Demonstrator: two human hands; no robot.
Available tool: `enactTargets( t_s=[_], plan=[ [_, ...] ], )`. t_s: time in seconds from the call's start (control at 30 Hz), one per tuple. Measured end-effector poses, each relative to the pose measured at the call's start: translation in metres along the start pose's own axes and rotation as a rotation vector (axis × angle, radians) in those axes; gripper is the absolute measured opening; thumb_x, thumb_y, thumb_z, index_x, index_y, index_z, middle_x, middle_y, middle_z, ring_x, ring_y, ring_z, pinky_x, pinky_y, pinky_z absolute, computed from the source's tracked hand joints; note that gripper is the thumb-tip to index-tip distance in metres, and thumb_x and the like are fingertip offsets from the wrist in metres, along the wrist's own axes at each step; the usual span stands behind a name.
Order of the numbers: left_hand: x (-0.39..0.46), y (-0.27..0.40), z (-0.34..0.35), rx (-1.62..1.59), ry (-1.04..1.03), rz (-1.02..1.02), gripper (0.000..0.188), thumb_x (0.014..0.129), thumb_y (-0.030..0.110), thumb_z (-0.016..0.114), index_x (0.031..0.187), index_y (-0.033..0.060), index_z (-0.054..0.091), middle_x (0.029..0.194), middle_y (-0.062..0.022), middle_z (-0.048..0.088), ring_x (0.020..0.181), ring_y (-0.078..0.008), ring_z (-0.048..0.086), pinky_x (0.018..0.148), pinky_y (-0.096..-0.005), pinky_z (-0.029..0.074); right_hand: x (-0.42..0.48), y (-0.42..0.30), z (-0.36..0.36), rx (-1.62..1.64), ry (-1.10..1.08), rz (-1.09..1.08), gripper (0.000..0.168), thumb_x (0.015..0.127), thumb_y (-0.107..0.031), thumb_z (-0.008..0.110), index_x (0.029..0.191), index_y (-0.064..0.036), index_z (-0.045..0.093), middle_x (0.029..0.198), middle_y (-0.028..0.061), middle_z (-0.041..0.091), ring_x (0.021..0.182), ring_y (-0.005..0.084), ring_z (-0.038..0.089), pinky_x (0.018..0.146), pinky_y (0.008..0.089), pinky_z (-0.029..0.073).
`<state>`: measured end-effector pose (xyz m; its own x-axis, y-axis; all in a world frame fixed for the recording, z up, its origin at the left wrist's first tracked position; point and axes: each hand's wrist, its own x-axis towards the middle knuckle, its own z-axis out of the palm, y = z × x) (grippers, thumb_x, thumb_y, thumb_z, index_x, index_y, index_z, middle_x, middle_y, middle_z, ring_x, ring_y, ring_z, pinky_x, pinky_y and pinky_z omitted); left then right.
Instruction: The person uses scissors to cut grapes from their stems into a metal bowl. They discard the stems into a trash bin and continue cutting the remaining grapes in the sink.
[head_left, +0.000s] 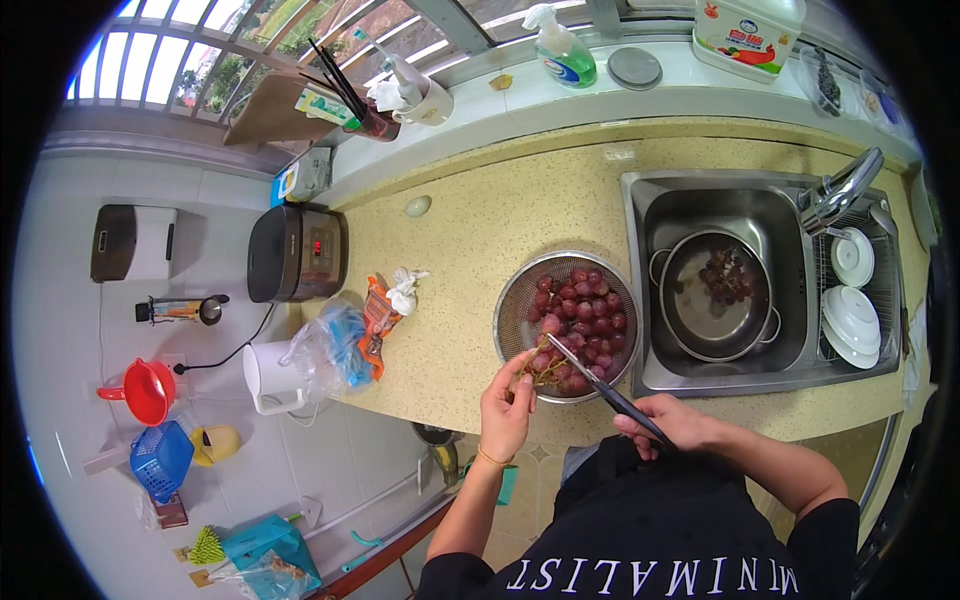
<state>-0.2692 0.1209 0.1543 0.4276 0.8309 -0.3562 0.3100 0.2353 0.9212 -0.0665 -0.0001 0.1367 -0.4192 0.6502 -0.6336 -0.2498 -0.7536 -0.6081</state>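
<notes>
My left hand (508, 409) pinches a green grape stem (541, 369) at the near left rim of a metal mesh colander (510, 300). Red grapes (585, 307) lie heaped in the colander, which stands on the counter beside the sink. My right hand (664, 426) is closed around the dark handles of a pair of scissors (611, 394). The scissor tips reach over the colander, close to the stem and one grape. A two-handled metal pot (697, 330) in the sink holds water and another small bunch of grapes (725, 277).
The steel sink (645, 380) with its faucet (840, 193) is on the right, beside a rack of white bowls (853, 319). A rice cooker (298, 253), a white kettle (271, 375), a plastic bag (319, 352) and an orange packet (377, 319) stand left. An egg-shaped object (418, 206) lies towards the back.
</notes>
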Motion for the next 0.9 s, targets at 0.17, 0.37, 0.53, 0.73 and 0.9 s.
enactTargets(
  t_s=[0.17,0.37,0.53,0.73,0.9],
  plan=[
    [0.0,0.0,0.001,0.059,-0.002,0.041,0.029,0.089,0.005,0.044,0.117,0.0037,0.052,0.061,0.0051,0.043,0.053,-0.0021,0.037,0.048,-0.0165,0.031,-0.003,-0.005,-0.003,-0.152,0.07,-0.009,0.048,0.079,-0.051,0.057,0.069,-0.004,0.053,0.055,0.0042,0.051,0.048,0.0129,0.052,0.047,0.0269,0.041],
    [0.0,-0.003,-0.001,0.158,-0.037,0.043,0.028,0.089,0.004,0.043,0.116,0.0034,0.052,0.061,0.0048,0.043,0.053,-0.0023,0.038,0.048,-0.0169,0.032,-0.008,-0.017,-0.007,-0.74,0.298,-0.132,0.054,0.077,-0.054,0.056,0.067,-0.001,0.059,0.057,0.0137,0.054,0.053,0.0293,0.054,0.053,0.0382,0.042],
    [0.001,-0.002,0.0,0.117,-0.007,0.062,0.028,0.089,0.004,0.044,0.115,0.0029,0.052,0.061,0.0046,0.043,0.053,-0.0027,0.038,0.048,-0.0172,0.032,-0.009,-0.023,-0.008,-0.643,0.257,-0.05,0.052,0.08,-0.051,0.055,0.065,-0.001,0.057,0.055,0.0116,0.054,0.052,0.0223,0.056,0.052,0.0345,0.043],
    [0.005,-0.002,-0.005,-0.144,-0.056,-0.13,0.029,0.09,0.009,0.043,0.118,0.0064,0.049,0.058,0.0054,0.04,0.051,-0.0027,0.034,0.045,-0.0165,0.027,-0.004,0.008,-0.01,0.097,-0.09,-0.021,0.044,0.086,-0.046,0.048,0.076,-0.003,0.05,0.059,0.0035,0.052,0.055,0.0132,0.055,0.051,0.0249,0.044],
    [0.006,-0.006,-0.006,-0.336,-0.047,-0.189,0.032,0.09,0.011,0.042,0.121,0.0089,0.046,0.057,0.0058,0.038,0.049,-0.002,0.032,0.044,-0.0158,0.024,-0.01,0.004,-0.003,0.338,-0.287,-0.017,0.046,0.089,-0.046,0.042,0.079,-0.002,0.047,0.062,0.0051,0.049,0.058,0.0159,0.053,0.053,0.0258,0.044]
  ],
)
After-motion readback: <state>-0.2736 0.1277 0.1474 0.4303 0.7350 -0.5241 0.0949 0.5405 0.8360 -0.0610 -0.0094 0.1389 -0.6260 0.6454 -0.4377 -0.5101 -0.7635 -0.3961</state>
